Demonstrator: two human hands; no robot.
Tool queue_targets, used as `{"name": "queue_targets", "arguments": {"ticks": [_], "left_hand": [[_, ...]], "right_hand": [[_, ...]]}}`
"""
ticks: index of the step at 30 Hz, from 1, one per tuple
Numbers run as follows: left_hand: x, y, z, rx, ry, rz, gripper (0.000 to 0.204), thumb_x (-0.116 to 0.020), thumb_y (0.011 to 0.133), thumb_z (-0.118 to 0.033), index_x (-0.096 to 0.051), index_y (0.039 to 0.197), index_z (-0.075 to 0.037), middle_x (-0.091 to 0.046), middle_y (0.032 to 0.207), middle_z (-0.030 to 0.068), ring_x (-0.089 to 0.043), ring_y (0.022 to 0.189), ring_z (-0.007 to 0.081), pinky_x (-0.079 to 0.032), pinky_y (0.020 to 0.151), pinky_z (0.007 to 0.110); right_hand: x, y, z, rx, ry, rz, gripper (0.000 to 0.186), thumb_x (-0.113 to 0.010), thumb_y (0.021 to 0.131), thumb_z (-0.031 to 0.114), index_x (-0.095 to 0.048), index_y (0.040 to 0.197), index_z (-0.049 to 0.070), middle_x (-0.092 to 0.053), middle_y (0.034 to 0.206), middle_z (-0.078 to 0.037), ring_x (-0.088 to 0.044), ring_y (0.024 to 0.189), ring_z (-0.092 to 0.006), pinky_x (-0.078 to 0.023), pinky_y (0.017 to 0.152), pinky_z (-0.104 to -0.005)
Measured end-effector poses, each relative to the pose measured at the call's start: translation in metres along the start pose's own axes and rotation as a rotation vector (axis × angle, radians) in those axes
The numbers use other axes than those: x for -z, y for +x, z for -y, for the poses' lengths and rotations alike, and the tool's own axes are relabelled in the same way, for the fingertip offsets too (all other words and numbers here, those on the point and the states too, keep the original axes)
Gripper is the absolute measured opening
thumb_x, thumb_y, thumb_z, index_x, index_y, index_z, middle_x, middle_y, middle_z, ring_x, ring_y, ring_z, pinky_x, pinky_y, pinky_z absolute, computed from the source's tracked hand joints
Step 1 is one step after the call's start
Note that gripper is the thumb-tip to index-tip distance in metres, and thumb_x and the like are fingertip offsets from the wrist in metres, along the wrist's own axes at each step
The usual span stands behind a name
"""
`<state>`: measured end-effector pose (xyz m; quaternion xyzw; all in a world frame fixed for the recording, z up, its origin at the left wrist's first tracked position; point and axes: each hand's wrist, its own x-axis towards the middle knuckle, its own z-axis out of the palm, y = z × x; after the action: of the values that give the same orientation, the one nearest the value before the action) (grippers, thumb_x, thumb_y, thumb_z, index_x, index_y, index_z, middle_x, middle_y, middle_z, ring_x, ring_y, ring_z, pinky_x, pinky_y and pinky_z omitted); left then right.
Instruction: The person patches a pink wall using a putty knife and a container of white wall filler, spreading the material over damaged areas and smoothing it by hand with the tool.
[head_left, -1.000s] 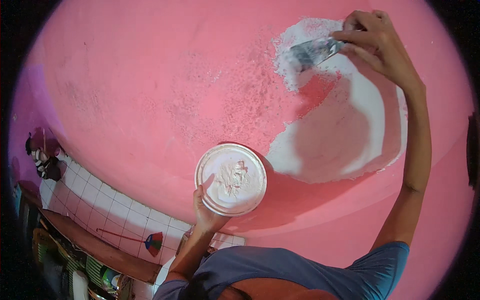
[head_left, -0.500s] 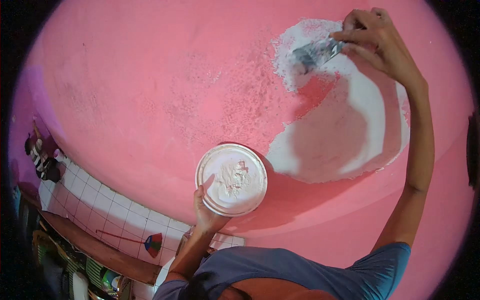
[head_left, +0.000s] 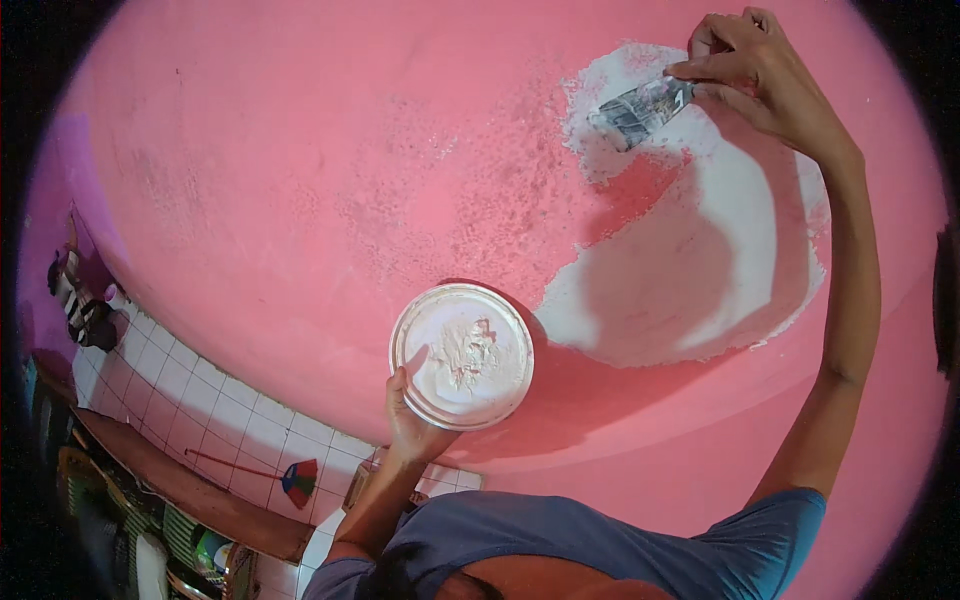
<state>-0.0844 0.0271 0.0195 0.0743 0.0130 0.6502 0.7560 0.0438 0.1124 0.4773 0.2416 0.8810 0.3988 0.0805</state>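
Observation:
A round white lid (head_left: 505, 365) carrying a lump of pale, creamy paste is gripped from below by my left hand (head_left: 415, 425), its thumb on the rim. At the upper right, my right hand (head_left: 745, 85) has its fingers closed on a metal scraper (head_left: 642, 110), whose blade lies against a white patch of filler (head_left: 620, 60) on the pink wall (head_left: 300, 180). The white patch curves down and to the right, with my shadow over its middle and a bare pink area inside it. Rough mottled marks spread over the wall to its left.
Below the wall is a white tiled floor (head_left: 230, 410) with a red-handled broom (head_left: 298, 483). A long brown board or bench (head_left: 180, 480) and several wicker pieces lie at the lower left. Bags or cloths (head_left: 80, 305) sit by the purple wall (head_left: 70, 180).
My right hand and scraper have shifted a little to the right along the white patch. My left hand and the lid stay nearly in place.

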Motion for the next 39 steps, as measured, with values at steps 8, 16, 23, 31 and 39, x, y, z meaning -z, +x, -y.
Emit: {"name": "queue_targets", "arguments": {"ticks": [8,16,23,31,39], "left_hand": [[0.004,0.002,0.003,0.006,-0.017,0.009,0.080,-0.053,0.080,-0.060,-0.030,0.144,-0.018,-0.031,0.149,0.0132,-0.032,0.134,0.0361,-0.028,0.106,0.060],[-0.003,0.000,0.000,0.000,-0.001,0.009,0.081,-0.052,0.081,-0.059,-0.030,0.145,-0.016,-0.031,0.149,0.0137,-0.033,0.134,0.0363,-0.027,0.108,0.058],[0.004,0.002,0.003,0.027,-0.036,0.022,0.080,-0.052,0.081,-0.060,-0.029,0.145,-0.017,-0.030,0.149,0.0137,-0.032,0.134,0.0359,-0.028,0.107,0.060],[-0.006,-0.002,-0.002,0.013,0.009,0.006,0.078,-0.049,0.083,-0.059,-0.029,0.145,-0.017,-0.030,0.149,0.0137,-0.032,0.134,0.0368,-0.029,0.106,0.061],[-0.002,0.000,0.000,0.044,-0.013,0.041,0.076,-0.049,0.083,-0.059,-0.029,0.145,-0.019,-0.030,0.149,0.0128,-0.032,0.134,0.0364,-0.029,0.106,0.060]], "right_hand": [[0.023,-0.019,-0.042,-0.229,-0.080,-0.225,0.018,-0.069,0.081,0.028,-0.075,0.093,0.016,-0.062,0.079,0.001,-0.051,0.080,-0.0118,-0.031,0.084,-0.0344],[-0.012,-0.013,-0.009,-0.047,0.007,0.005,0.025,-0.066,0.076,0.014,-0.071,0.099,0.005,-0.054,0.089,-0.005,-0.051,0.090,-0.0189,-0.029,0.090,-0.0364],[0.025,-0.025,-0.018,-0.177,-0.358,-0.281,0.014,-0.071,0.077,0.018,-0.075,0.088,0.011,-0.061,0.073,-0.003,-0.053,0.068,-0.0150,-0.042,0.066,-0.0330],[-0.009,-0.019,0.000,-0.052,-0.090,-0.033,0.024,-0.065,0.078,0.017,-0.071,0.099,0.007,-0.054,0.090,-0.005,-0.050,0.088,-0.0202,-0.032,0.089,-0.0360],[0.018,-0.052,-0.062,-0.191,-0.176,-0.184,0.023,-0.065,0.080,0.018,-0.070,0.099,0.007,-0.055,0.091,-0.003,-0.049,0.088,-0.0188,-0.032,0.091,-0.0348]]}}
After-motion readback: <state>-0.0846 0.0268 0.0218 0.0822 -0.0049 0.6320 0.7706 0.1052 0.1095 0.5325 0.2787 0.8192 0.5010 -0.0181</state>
